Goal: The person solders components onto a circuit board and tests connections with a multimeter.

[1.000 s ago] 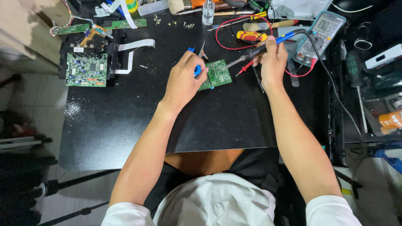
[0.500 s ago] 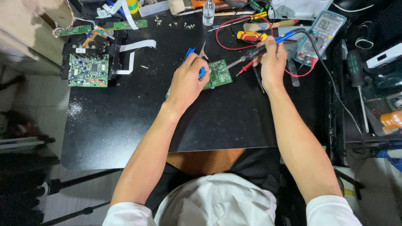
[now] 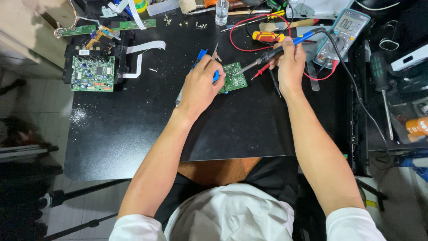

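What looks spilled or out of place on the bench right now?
Pale specks dust the black mat at its left, like scattered debris. Loose screws lie unboxed along the far edge. Nothing looks damaged.

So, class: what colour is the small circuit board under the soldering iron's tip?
Green: the small circuit board shows best in the head view.

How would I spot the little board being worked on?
Start at the black table; the two hands meet near its far middle. Between the left hand and the soldering iron lies a small green circuit board, bare, unlike the framed one far left.
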